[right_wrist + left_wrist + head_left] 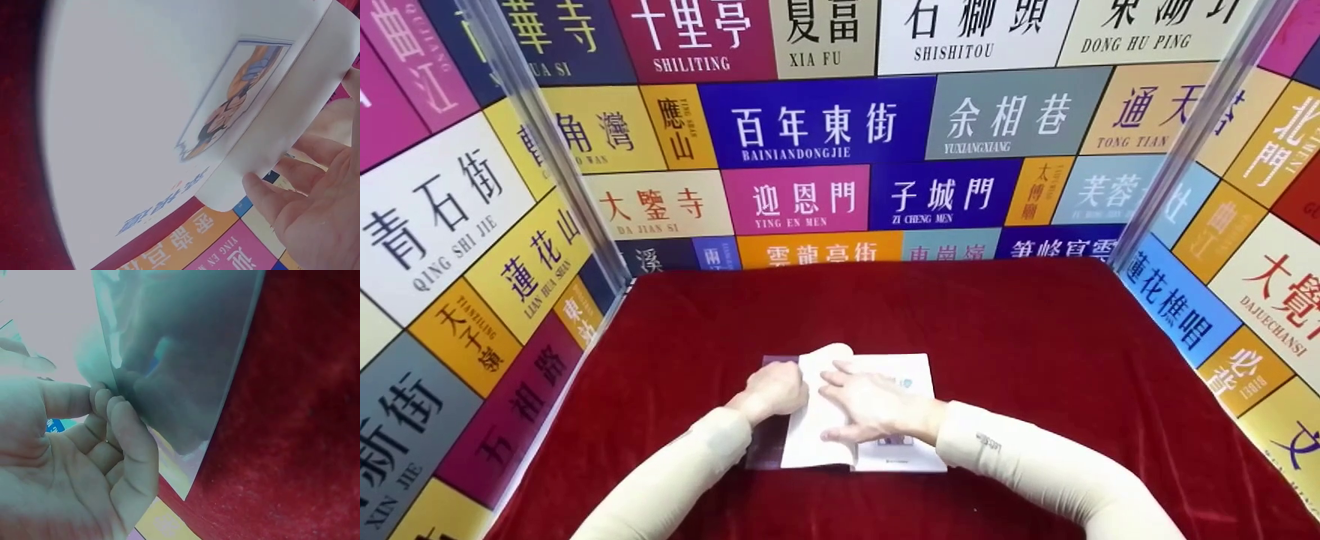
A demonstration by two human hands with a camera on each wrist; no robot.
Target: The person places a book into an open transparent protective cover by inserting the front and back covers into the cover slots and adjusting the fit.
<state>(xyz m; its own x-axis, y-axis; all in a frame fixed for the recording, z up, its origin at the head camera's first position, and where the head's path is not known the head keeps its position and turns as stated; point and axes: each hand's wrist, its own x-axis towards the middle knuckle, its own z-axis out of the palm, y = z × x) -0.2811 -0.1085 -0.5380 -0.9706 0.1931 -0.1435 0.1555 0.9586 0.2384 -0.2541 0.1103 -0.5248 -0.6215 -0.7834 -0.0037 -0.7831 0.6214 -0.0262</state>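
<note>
An open book [919, 435] lies on the red cloth, its right page printed with a small picture [230, 107]. On its left side a white page [814, 442] overlaps a dark purple glossy cover [766, 451]. My left hand [778, 386] is at the left edge of that page; the left wrist view shows the thumb and fingertips pinching the page's edge beside the glossy cover [191, 371]. My right hand [877, 401] lies across the middle of the book with fingers spread, its fingertips touching the white page.
A red velvet cloth [1020, 337] covers the table under the book. Panels with colourful Chinese place names [817, 124] stand behind and on both sides. Clear upright posts [1192, 142] mark the back corners.
</note>
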